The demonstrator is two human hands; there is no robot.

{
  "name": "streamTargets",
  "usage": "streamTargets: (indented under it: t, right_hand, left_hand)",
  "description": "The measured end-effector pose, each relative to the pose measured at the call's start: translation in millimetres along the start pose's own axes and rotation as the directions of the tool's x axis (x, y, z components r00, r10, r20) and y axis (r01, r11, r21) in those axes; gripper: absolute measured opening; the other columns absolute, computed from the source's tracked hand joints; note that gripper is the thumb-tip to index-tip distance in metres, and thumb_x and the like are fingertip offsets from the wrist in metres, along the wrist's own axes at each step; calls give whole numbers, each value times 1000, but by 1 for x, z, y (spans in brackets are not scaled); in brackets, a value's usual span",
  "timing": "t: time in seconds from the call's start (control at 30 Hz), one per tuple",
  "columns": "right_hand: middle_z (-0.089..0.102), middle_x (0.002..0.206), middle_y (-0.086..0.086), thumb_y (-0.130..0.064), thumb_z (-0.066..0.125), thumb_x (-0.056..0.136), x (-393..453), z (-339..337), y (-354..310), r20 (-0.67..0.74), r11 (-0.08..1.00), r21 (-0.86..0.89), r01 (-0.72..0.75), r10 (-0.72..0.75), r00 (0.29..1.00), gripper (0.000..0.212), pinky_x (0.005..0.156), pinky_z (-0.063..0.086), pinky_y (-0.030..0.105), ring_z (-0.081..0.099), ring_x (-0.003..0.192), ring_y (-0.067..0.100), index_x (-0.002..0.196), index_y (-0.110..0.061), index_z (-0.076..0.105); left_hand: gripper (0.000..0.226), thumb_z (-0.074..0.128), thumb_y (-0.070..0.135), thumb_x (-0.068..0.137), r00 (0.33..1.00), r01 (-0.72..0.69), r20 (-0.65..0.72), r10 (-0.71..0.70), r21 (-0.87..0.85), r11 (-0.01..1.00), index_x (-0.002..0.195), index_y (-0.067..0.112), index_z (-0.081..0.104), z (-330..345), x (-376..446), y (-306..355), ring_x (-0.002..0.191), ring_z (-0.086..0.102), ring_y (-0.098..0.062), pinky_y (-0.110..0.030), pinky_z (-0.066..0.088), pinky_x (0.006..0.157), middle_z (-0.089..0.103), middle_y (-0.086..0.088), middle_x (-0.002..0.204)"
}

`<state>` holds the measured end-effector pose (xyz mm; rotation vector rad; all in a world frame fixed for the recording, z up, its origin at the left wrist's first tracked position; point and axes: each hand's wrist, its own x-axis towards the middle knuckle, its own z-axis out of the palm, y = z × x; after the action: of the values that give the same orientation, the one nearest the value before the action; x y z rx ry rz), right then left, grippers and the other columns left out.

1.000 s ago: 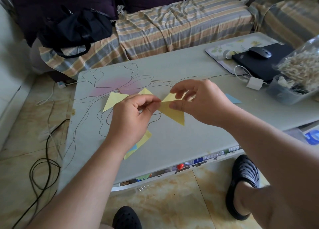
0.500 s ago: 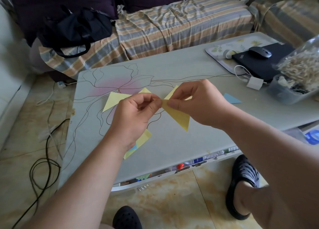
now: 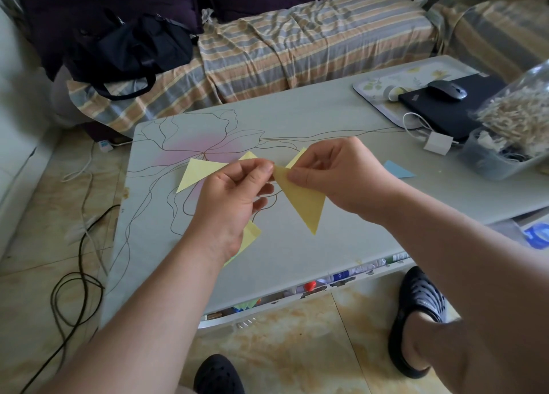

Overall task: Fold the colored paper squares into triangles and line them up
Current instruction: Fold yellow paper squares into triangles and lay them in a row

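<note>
I hold a folded yellow paper triangle [image 3: 303,199] in the air above the grey table [image 3: 312,132]. My left hand [image 3: 234,200] pinches its upper left corner, and my right hand [image 3: 341,177] pinches its top edge; the long point hangs down. A pale yellow triangle [image 3: 197,172] lies flat on the table to the left. Behind my left hand another yellow triangle tip [image 3: 249,155] shows, and a further yellow tip [image 3: 297,157] peeks from behind my right hand. A stack of yellow paper squares [image 3: 251,236] lies under my left wrist, mostly hidden. A blue paper piece [image 3: 398,169] lies to the right.
At the table's right end stand a tray [image 3: 374,88], a black laptop [image 3: 445,108] with a mouse [image 3: 447,90], a white charger [image 3: 438,142] and a plastic tub [image 3: 490,159]. A striped sofa [image 3: 297,43] with a black bag [image 3: 130,52] is behind. Cables [image 3: 77,275] trail on the floor.
The triangle in my hands has turned, so its long point now hangs lower and further right. My right hand shifted its pinch along the top edge.
</note>
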<state>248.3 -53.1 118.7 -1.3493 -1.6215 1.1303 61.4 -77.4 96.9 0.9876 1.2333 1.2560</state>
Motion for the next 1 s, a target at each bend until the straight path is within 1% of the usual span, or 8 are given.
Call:
streamTargets:
  t: [0.1,0.17,0.3,0.4,0.53,0.73,0.87,1.0]
  right_hand:
    - [74,81,18,-29,84,86,-1,5,2,17,999,44,-21,20,1000,15,58,39,34,52,62,21,79,-18,77]
    - [74,80,18,-29,83,87,-4,8,2,40,999,29,-30,29,999,15,54,39,25,50,58,15,82,-17,77]
    - [61,54,-7,-28,81,89,-5,7,0,29,999,-16,-48,49,998,9,41,31,14,40,40,2,87,-21,77]
    - [57,50,-13,-30,80,90,-4,6,-1,20,997,-44,-67,68,997,11,38,28,14,36,37,4,85,-20,76]
    - [54,47,-22,-28,77,92,-4,7,0,22,995,-79,-55,57,998,9,38,28,13,35,37,5,89,-19,76]
    - [51,44,-17,-26,76,91,-4,7,0,4,992,-113,-54,54,999,14,39,29,14,36,36,5,78,-21,74]
    - [63,59,-12,-26,75,88,1,8,2,-47,994,-87,-64,60,997,15,56,44,27,53,57,11,74,-21,75]
    - [67,60,-11,-26,75,88,0,9,3,4,995,-37,-94,94,996,17,64,48,36,54,63,15,71,-22,75]
  left_hand:
    - [20,71,23,96,989,148,12,-148,-171,974,77,28,74,8,-1,-2,80,69,-14,-41,52,88,73,3,89]
    - [18,68,23,98,987,162,12,-162,-170,972,81,27,71,9,0,-2,82,70,-14,-41,51,90,74,3,91]
    - [15,69,17,98,995,-94,40,88,174,980,86,24,75,2,1,-6,77,65,-7,-26,52,81,73,8,80]
    - [7,73,16,96,984,-174,81,159,252,952,92,21,76,0,1,-9,67,59,-4,-16,49,69,70,13,71]
    - [9,75,20,95,987,-155,74,141,231,961,92,27,78,-1,3,-12,70,60,-11,-21,52,71,73,4,78]
    - [8,76,27,94,993,-104,79,88,238,966,88,31,81,0,4,-14,74,63,-14,-39,57,84,75,1,80]
    - [8,74,24,96,992,-104,98,80,273,956,91,24,80,1,4,-16,72,62,-12,-39,55,83,73,6,76]
    - [10,73,23,96,989,-122,113,91,307,944,89,26,79,1,5,-18,75,65,-12,-40,56,86,75,1,81]
